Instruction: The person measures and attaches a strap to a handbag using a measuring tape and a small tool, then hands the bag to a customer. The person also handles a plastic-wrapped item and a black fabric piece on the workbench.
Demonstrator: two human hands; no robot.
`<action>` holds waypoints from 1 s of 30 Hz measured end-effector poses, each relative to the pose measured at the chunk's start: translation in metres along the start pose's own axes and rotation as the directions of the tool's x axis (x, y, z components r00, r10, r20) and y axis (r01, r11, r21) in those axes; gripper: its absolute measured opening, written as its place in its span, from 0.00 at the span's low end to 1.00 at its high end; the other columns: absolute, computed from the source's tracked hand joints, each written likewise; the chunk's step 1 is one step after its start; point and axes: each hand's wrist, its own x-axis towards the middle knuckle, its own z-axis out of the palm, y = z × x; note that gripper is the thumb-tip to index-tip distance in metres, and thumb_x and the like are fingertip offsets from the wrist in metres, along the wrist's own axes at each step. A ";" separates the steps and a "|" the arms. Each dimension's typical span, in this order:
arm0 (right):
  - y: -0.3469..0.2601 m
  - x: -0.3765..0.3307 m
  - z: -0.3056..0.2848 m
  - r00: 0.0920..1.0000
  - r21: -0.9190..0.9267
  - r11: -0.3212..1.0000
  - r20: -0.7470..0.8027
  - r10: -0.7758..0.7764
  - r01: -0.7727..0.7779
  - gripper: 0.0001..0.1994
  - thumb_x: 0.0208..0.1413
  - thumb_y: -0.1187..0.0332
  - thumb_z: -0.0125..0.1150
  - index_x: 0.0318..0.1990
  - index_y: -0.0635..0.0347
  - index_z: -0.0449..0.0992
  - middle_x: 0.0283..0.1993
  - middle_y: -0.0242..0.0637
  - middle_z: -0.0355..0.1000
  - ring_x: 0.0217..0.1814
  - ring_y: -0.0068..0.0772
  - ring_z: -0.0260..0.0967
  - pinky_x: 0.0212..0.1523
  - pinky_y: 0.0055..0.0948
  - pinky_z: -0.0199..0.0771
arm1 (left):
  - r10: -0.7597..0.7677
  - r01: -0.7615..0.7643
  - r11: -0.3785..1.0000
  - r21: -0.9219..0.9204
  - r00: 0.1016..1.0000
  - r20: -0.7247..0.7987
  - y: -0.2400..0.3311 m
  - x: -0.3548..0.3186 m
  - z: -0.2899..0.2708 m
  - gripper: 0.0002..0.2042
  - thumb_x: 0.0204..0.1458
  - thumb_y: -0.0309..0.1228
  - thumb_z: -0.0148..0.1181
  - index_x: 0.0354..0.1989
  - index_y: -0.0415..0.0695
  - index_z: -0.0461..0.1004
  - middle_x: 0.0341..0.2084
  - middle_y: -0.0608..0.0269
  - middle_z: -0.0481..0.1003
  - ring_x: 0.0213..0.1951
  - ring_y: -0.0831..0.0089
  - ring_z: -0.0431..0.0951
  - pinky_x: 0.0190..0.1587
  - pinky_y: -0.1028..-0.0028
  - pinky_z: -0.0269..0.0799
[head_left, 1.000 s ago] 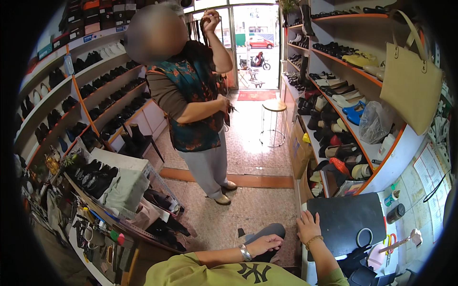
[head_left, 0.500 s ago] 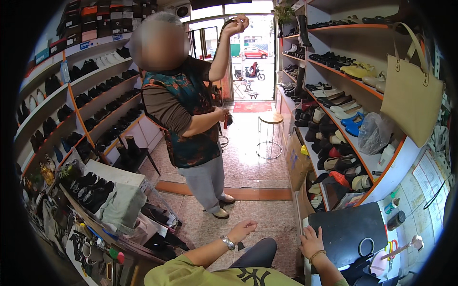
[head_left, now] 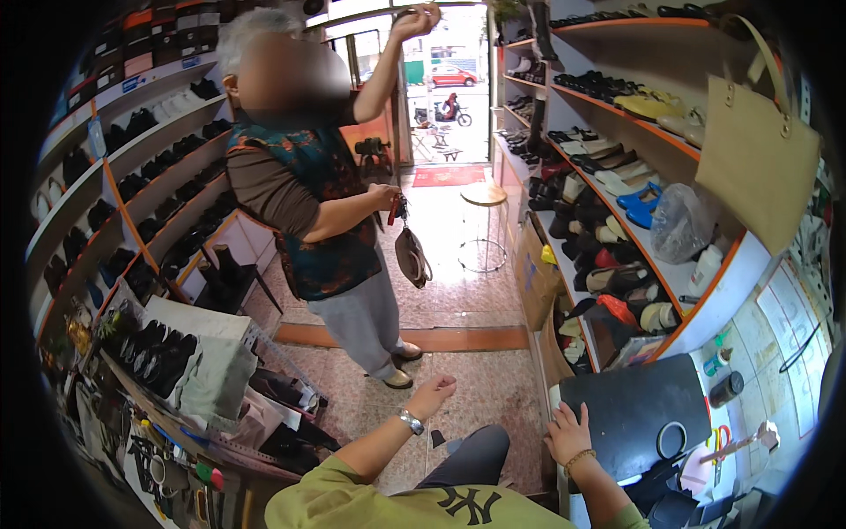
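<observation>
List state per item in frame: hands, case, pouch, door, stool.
left hand: open, empty, raised over the knee
right hand: flat on the black case, not gripping
black case: closed, lying flat, tape roll on top
pouch: hanging from the standing person's hand with keys
shop door: open to the street
stool: upright, unoccupied

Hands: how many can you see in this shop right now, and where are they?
4. The wearer's left hand hangs open above the tiled floor; the right hand rests on the black board. The standing person's one hand is raised overhead, the other holds a dangling pouch.
</observation>
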 end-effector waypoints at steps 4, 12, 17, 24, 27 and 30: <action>-0.003 -0.007 -0.016 0.992 0.164 0.982 -0.071 0.107 -0.094 0.19 0.44 0.60 0.63 0.47 0.50 0.75 0.58 0.38 0.63 0.68 0.38 0.50 0.67 0.59 0.35 | -0.047 0.048 0.994 -0.095 0.999 0.018 0.004 0.004 -0.001 0.11 0.56 0.34 0.55 0.45 0.45 0.72 0.35 0.70 0.74 0.35 0.80 0.72 0.37 0.78 0.66; 0.021 -0.122 -0.067 0.653 0.397 0.729 -0.332 0.680 -0.557 0.21 0.39 0.65 0.68 0.44 0.54 0.72 0.59 0.41 0.61 0.61 0.43 0.58 0.62 0.48 0.52 | -0.052 0.080 0.965 -0.248 0.991 0.119 0.011 -0.010 0.032 0.08 0.56 0.31 0.56 0.41 0.43 0.71 0.33 0.69 0.72 0.32 0.82 0.71 0.32 0.82 0.66; 0.053 -0.172 -0.082 0.473 0.306 0.643 -0.475 0.742 -0.702 0.18 0.35 0.72 0.69 0.38 0.58 0.74 0.52 0.41 0.68 0.51 0.45 0.66 0.51 0.39 0.67 | -0.081 0.092 0.990 -0.104 0.991 0.110 0.009 0.002 0.044 0.08 0.56 0.32 0.55 0.42 0.45 0.72 0.35 0.68 0.73 0.34 0.80 0.72 0.34 0.79 0.67; 0.114 -0.154 -0.047 0.604 0.060 0.616 -0.143 0.784 -0.786 0.13 0.45 0.60 0.64 0.34 0.56 0.73 0.41 0.37 0.67 0.46 0.42 0.65 0.46 0.40 0.64 | 0.094 -0.090 0.995 -0.037 0.987 0.132 0.007 0.004 0.046 0.09 0.57 0.33 0.54 0.43 0.45 0.72 0.36 0.69 0.73 0.37 0.79 0.71 0.39 0.77 0.67; 0.126 -0.148 -0.031 0.593 -0.157 0.585 -0.004 0.805 -0.796 0.14 0.47 0.58 0.62 0.38 0.56 0.72 0.45 0.36 0.66 0.50 0.40 0.64 0.46 0.39 0.64 | 0.136 -0.134 0.990 -0.037 0.988 0.074 0.010 -0.006 0.034 0.11 0.56 0.33 0.56 0.44 0.43 0.72 0.36 0.68 0.73 0.38 0.80 0.72 0.40 0.79 0.67; 0.147 -0.146 -0.014 0.545 -0.131 0.543 0.024 0.838 -0.829 0.12 0.52 0.62 0.56 0.41 0.58 0.72 0.49 0.39 0.67 0.52 0.42 0.66 0.48 0.41 0.66 | 0.132 -0.134 0.990 -0.047 0.991 -0.038 0.016 -0.013 0.022 0.12 0.55 0.33 0.57 0.45 0.41 0.71 0.36 0.64 0.74 0.38 0.76 0.73 0.42 0.76 0.69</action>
